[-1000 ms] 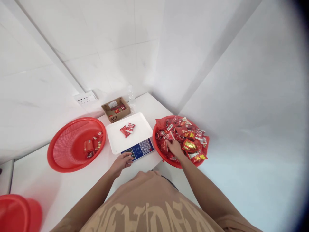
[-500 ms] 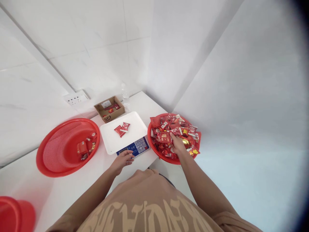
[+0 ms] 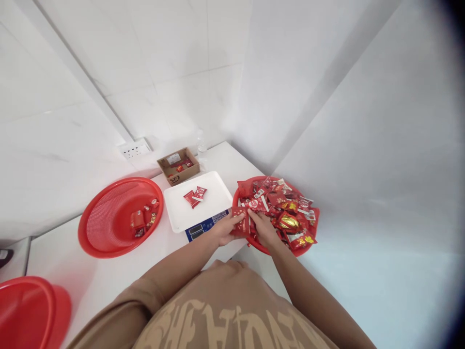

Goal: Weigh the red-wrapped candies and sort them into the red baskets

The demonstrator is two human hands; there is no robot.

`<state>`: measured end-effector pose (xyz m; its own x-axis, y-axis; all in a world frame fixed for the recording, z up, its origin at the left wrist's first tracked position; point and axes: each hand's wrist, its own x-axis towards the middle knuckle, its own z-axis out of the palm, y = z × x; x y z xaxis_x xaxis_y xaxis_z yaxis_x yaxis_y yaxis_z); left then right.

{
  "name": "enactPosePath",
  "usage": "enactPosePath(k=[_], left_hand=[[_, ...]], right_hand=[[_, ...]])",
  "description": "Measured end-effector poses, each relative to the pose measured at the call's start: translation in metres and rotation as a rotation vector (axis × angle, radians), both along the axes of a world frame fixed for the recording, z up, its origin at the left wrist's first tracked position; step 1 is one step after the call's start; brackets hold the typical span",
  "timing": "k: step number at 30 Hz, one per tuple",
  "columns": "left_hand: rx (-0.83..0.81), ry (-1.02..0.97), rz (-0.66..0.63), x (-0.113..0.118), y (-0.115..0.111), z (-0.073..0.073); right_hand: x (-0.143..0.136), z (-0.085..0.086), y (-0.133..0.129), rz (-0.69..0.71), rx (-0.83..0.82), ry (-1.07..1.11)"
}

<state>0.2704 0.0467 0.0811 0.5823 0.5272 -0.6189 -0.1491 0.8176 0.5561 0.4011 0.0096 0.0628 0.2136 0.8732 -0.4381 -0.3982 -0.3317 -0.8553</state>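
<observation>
Both my left hand (image 3: 228, 230) and my right hand (image 3: 262, 228) grip a red packet (image 3: 240, 224), one on each side, at the left edge of the full red basket (image 3: 304, 251). That basket is heaped with red-wrapped sweets (image 3: 278, 198) and a gold one (image 3: 289, 222). To the left, a white tray (image 3: 214, 186) sits on a blue scale (image 3: 199, 231) with a keypad, partly behind my left hand. Two red sweet packets (image 3: 195, 196) lie together on the tray.
A red mesh basket (image 3: 103, 220) with several sweets stands at the left. Behind the tray are a small cardboard box (image 3: 178, 166) and a clear bottle (image 3: 201, 140). Another red container (image 3: 32, 310) is at the lower left. A wall socket (image 3: 135, 149) sits above the table (image 3: 145, 252).
My right hand has lifted a red packet to the basket's left edge. My left hand has moved right from the scale and taken hold of it too. The view has shifted left.
</observation>
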Motion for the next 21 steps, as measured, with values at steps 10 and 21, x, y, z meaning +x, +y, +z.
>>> enactPosePath(k=[10,21], left_hand=[[0.035,-0.022,0.045,0.007,-0.004,-0.009],[0.076,0.285,0.404,-0.051,0.05,-0.04]], right_hand=[[0.011,0.0,0.0,0.053,-0.068,-0.168],[0.027,-0.027,-0.002,-0.076,-0.183,-0.18]])
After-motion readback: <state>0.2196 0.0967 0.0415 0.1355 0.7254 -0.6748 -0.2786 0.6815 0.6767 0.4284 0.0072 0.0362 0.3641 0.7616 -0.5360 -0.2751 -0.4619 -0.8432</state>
